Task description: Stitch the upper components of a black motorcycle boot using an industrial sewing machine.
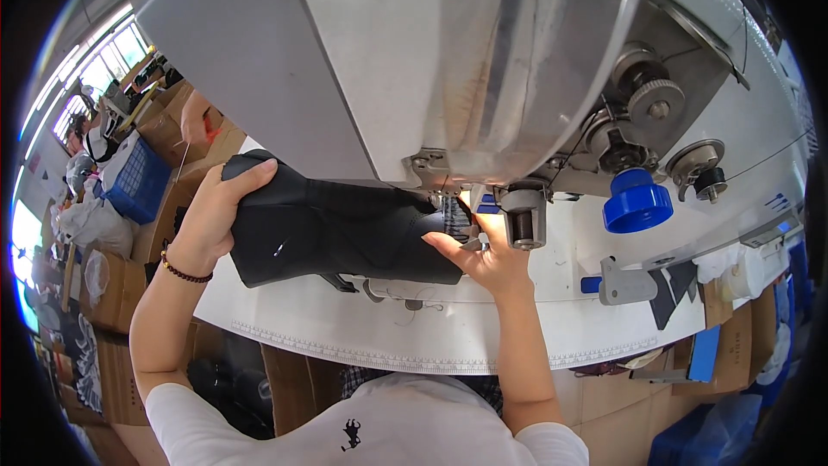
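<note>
Feeding black boot upper [336, 233] under sewing machine [448, 60]: left hand [211, 216] grasps far-left end, right hand [483, 255] presses near needle. Best keep fingers clear, material flat.

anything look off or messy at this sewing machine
Mostly in order. Loose threads lie on the table under the black boot piece, which the left hand and right hand hold at the needle. Brownish streaks mark the machine.
</note>
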`<state>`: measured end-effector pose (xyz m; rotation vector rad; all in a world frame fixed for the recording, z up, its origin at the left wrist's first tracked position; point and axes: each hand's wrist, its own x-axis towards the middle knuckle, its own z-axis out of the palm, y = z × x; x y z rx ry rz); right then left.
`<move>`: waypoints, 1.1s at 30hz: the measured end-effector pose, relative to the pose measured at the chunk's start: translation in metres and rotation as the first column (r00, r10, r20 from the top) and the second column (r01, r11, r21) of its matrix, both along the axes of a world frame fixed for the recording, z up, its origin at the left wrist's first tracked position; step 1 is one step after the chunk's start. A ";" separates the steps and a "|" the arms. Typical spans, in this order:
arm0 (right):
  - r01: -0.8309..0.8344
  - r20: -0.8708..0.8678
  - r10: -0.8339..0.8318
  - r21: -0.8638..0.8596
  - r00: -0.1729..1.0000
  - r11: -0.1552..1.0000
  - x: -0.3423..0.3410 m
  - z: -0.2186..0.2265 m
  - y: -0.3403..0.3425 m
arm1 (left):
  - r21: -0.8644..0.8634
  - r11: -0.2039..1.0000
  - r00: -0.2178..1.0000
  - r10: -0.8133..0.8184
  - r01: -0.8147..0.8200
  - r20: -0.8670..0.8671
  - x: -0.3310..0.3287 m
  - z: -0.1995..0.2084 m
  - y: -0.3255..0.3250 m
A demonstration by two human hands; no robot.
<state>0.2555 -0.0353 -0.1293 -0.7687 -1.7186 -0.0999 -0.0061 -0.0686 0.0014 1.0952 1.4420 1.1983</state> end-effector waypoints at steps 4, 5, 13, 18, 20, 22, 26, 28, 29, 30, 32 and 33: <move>-0.047 -0.005 0.047 -0.001 0.999 0.999 0.001 0.001 0.001 | -0.010 1.000 1.000 0.019 -0.019 -0.002 0.004 0.002 -0.002; -0.044 -0.005 0.044 0.000 0.999 0.999 0.002 0.003 0.000 | -0.007 1.000 1.000 0.024 -0.024 0.001 0.005 0.003 -0.003; -0.053 -0.055 0.053 0.006 0.997 0.999 -0.001 0.002 0.000 | -0.018 0.999 0.999 0.031 -0.031 0.008 0.003 0.002 -0.001; -0.046 -0.042 0.044 -0.064 0.998 0.997 0.000 0.008 -0.002 | -0.002 1.000 1.000 -0.001 0.001 0.013 -0.003 -0.002 0.005; -0.038 -0.045 0.035 -0.083 0.998 0.996 -0.001 0.008 -0.002 | 0.003 1.000 1.000 -0.023 0.023 0.016 -0.006 -0.004 0.007; -0.052 -0.054 0.051 -0.028 0.997 0.998 -0.001 0.007 0.002 | -0.003 0.999 0.999 -0.038 0.038 0.017 -0.005 -0.002 0.008; -0.035 -0.074 0.041 0.076 0.996 0.996 -0.002 0.008 0.001 | -0.030 0.999 0.999 -0.041 0.042 0.027 -0.006 -0.003 0.008; -0.108 -0.058 0.100 -0.160 0.993 0.981 0.000 0.004 0.000 | -0.043 0.998 0.999 -0.038 0.039 0.025 -0.006 -0.002 0.005; -0.109 -0.058 0.101 -0.160 0.993 0.981 0.000 0.006 0.000 | -0.056 0.998 0.999 -0.032 0.033 0.024 -0.006 -0.001 0.003; -0.164 -0.113 0.140 -0.240 0.984 0.957 0.000 0.010 -0.001 | -0.057 0.998 0.999 -0.033 0.034 0.023 -0.004 0.000 0.002; -0.223 -0.172 0.175 -0.317 0.969 0.922 0.000 0.008 -0.001 | -0.089 0.996 0.999 0.035 -0.032 0.033 0.001 0.004 -0.003; -0.318 -0.256 0.224 -0.429 0.940 0.846 0.001 0.001 0.001 | -0.089 0.996 0.999 0.031 -0.028 0.032 0.005 0.005 -0.006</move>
